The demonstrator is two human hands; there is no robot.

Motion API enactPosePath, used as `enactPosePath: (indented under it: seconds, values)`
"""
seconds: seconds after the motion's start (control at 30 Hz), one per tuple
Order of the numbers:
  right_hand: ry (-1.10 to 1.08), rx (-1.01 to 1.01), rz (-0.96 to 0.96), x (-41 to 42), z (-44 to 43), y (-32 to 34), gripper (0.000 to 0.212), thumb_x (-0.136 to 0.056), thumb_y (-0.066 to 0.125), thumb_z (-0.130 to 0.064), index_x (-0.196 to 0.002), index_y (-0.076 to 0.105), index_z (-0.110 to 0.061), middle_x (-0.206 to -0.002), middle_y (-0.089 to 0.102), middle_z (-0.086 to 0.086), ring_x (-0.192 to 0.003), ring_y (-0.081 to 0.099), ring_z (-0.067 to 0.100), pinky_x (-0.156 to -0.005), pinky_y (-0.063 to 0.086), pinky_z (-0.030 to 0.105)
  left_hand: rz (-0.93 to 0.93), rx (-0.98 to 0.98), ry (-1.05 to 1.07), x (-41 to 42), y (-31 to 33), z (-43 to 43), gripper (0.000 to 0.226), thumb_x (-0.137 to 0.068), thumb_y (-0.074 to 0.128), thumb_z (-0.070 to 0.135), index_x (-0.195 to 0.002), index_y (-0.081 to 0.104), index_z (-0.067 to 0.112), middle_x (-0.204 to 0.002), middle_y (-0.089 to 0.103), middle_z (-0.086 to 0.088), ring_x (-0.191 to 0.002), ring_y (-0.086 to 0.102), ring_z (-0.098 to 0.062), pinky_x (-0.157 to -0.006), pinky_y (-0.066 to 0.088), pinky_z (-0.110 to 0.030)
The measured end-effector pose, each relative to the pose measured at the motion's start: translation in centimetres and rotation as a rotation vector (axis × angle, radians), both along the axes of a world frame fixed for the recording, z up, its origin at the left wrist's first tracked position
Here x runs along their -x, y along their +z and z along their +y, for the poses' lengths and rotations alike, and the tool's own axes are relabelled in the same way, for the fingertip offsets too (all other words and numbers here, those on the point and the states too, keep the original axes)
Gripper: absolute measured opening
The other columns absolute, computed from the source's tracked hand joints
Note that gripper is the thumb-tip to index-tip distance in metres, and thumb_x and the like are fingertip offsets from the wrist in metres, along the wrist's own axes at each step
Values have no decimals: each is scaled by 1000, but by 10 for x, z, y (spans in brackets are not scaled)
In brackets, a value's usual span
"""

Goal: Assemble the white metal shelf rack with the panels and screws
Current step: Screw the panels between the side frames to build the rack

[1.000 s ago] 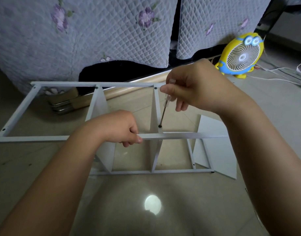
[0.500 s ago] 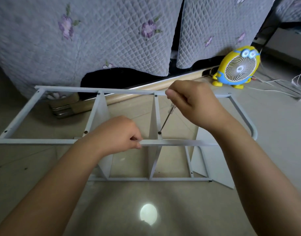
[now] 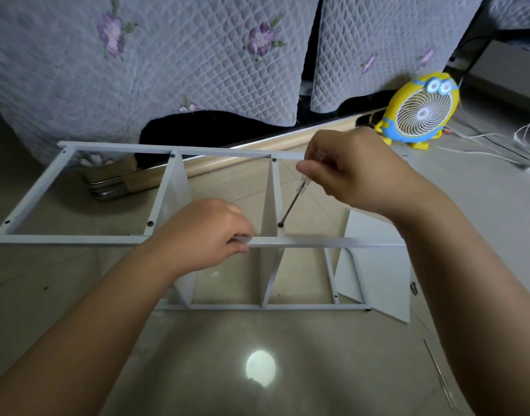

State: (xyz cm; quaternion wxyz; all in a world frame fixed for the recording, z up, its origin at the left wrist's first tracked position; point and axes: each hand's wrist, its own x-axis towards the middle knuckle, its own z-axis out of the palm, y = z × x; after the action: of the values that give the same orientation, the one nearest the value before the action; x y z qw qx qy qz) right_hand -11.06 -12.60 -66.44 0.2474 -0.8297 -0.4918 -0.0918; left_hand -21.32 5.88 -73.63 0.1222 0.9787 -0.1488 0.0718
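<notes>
White metal shelf rack (image 3: 221,152): lies on its side on the tiled floor (image 3: 197,355), centre frame, divider panels (image 3: 269,205) fitted. Thin painted steel, judged light and stiff along the rails, liable to twist and skate on smooth tile. Best gripped at a rail beside a joint. Left hand (image 3: 206,235) wrapped round the near rail (image 3: 317,242). Right hand (image 3: 354,172) pinches the screwdriver (image 3: 290,205), tip on a screw (image 3: 281,225). Spare panel (image 3: 378,283), lower right.

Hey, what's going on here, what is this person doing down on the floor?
A person is putting together a white metal rack that lies on the floor. The right hand holds a screwdriver with its tip on a screw in a divider panel, beside the front rail. The left hand grips that rail. Another white panel rests by the rack's right end.
</notes>
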Motion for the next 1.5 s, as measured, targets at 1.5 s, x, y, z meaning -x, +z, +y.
enactPosePath:
  seconds: [1.5]
  values:
    - [-460,-485,435,-27,-84,0,27,-86,51,-1,-66,45,-19,-53,54,4,-35,49,6,-36,38,19,-7,-67,43,-18,-3,-39,40,-77,51,44,-96,73,16,-102,68,-7,-87,66,-27,-68,54,-38]
